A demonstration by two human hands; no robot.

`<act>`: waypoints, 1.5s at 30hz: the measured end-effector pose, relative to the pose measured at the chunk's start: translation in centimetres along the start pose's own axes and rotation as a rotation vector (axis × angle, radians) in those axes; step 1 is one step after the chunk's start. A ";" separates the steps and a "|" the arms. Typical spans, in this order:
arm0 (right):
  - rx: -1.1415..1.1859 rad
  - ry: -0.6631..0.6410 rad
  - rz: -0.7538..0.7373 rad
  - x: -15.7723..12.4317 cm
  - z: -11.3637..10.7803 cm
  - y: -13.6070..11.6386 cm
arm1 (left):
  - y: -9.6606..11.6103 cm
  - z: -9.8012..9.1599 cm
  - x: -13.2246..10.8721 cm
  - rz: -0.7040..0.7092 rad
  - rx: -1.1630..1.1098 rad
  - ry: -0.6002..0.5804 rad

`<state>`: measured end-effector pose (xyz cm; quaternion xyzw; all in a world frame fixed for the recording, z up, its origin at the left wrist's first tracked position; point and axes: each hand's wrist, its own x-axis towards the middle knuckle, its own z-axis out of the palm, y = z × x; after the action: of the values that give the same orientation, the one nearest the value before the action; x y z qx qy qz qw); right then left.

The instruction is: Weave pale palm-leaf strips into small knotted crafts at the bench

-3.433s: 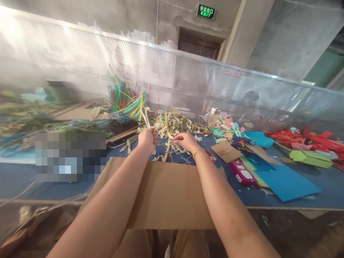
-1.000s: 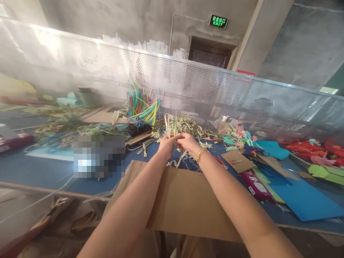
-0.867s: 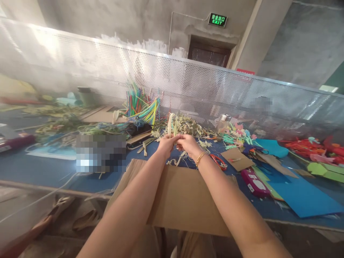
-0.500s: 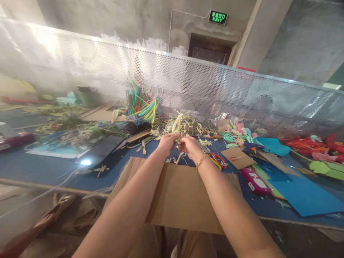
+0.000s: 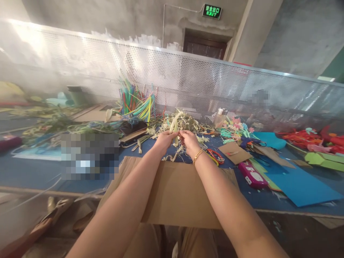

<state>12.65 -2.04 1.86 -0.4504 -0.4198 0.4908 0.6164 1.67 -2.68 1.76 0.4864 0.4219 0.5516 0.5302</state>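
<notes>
Now my two hands are together above the desk (image 5: 32, 168), just past the far edge of the cardboard (image 5: 174, 193). This cardboard lies in front of me and reaches over the near edge of the desk toward my lap.

My left hand (image 5: 164, 138) is closed, thumb against fingers, on the lower part of some pale strips (image 5: 176, 123). My right hand (image 5: 189, 141) is closed too. Its fingertips pinch the same strips from the other side, so the two hands almost touch. The strips stand up from between my hands. Their long axis goes up and away from me, a little tilted, and some loose ends seem to hang below the hands toward the desk. No hand is nearer than the other, because both hold the strips: the left one from the left, the right one from the right. How many strips are in the grip I cannot tell.

Behind the hands, toward the far edge, lies a pile (image 5: 192, 126) of similar strips. Left of the pile stands a bunch of straws (image 5: 134, 102). Near my right wrist, which wears a bracelet (image 5: 197, 154), are scissors (image 5: 213, 157). Further to the right come a small brown card (image 5: 235, 152), a pink box (image 5: 252, 176) and blue paper (image 5: 295, 184). A mesh screen (image 5: 188, 82) runs along the far edge.
</notes>
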 end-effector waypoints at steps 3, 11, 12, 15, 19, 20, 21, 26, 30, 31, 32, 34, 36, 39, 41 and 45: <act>-0.067 -0.034 -0.039 0.1 -0.2 0.1 | -0.3 0.0 0.1 0.031 0.077 0.001; -0.316 0.013 -0.220 1.2 -0.5 2.0 | -0.7 0.3 0.2 0.084 0.149 0.089; -0.344 0.030 -0.243 1.3 -0.6 2.1 | -0.6 0.3 0.1 0.082 0.146 0.082; -0.358 0.045 -0.259 1.3 -0.7 2.0 | -0.4 0.2 0.0 0.023 0.121 0.013; -0.181 -0.049 -0.089 0.9 -0.6 0.9 | -0.3 -0.1 0.2 -0.120 -0.048 -0.057; -0.121 -0.084 -0.028 0.8 -0.5 0.6 | -0.4 -0.2 0.3 -0.142 -0.092 -0.064; -0.070 -0.116 0.028 0.7 -0.5 0.4 | -0.4 -0.3 0.4 -0.156 -0.122 -0.068; 0.025 -0.209 0.097 0.5 -0.4 -0.1 | -0.5 -0.6 0.8 -0.141 -0.158 0.015; 0.009 -0.108 0.079 0.5 -0.5 -0.2 | -0.1 -0.6 0.7 -0.147 -0.201 0.087; -0.008 -0.074 0.081 0.5 -0.5 -0.3 | 0.0 -0.6 0.7 -0.156 -0.208 0.090; -0.024 -0.048 0.084 0.4 -0.6 -0.4 | 0.1 -0.6 0.6 -0.167 -0.214 0.085; -0.029 -0.039 0.092 0.4 -0.6 -0.4 | 0.3 -0.6 0.6 -0.183 -0.228 0.067; -0.021 -0.048 0.099 0.5 -0.5 -0.2 | 0.4 -0.6 0.7 -0.198 -0.237 0.049; -0.112 -0.031 0.010 1.1 -0.7 0.2 | 0.7 -0.7 0.6 -0.247 -0.229 0.027; -0.229 0.022 -0.109 1.7 -1.2 0.5 | 1.0 -0.9 0.5 -0.297 -0.251 0.005; -0.293 0.028 -0.205 2.6 -2.2 0.6 | 1.5 -1.0 0.2 -0.351 -0.343 -0.017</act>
<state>15.04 0.30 0.99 -0.4971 -0.5219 0.3527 0.5967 0.43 -2.50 3.05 0.3130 0.3955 0.5103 0.6965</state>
